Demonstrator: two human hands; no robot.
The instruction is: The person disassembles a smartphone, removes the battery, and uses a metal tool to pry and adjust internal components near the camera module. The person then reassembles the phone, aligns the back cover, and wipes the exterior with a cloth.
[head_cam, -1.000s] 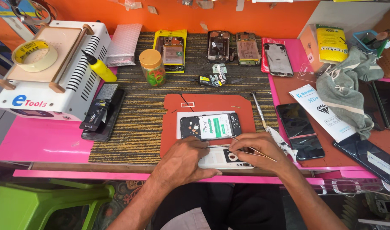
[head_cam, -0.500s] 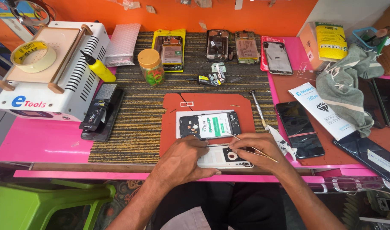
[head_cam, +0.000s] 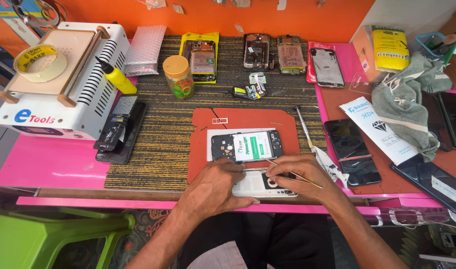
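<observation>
Hands at table (head_cam: pixel 53 162) front edge. Left hand (head_cam: pixel 215 187) presses flat, fingers together, on white plastic phone back cover (head_cam: pixel 260 183), pinning it steady. Right hand (head_cam: pixel 300 174) pinches thin metal tweezers (head_cam: pixel 294 173), tips angled onto the cover for fine work. Opened phone frame (head_cam: pixel 247 146) lies just beyond.

Before me, mid-bench, the opened phone (head_cam: pixel 246 146) carries a white and green label. At the back edge a yellow packet (head_cam: pixel 201 56) lies under a phone frame, beside a clear bubble-wrap bag (head_cam: pixel 145 49). A yellow pouch (head_cam: pixel 390 48) stands near the back right corner. A white paper sleeve (head_cam: pixel 375 128) lies on the right, between two dark screens (head_cam: pixel 351 150) (head_cam: pixel 430 179).
</observation>
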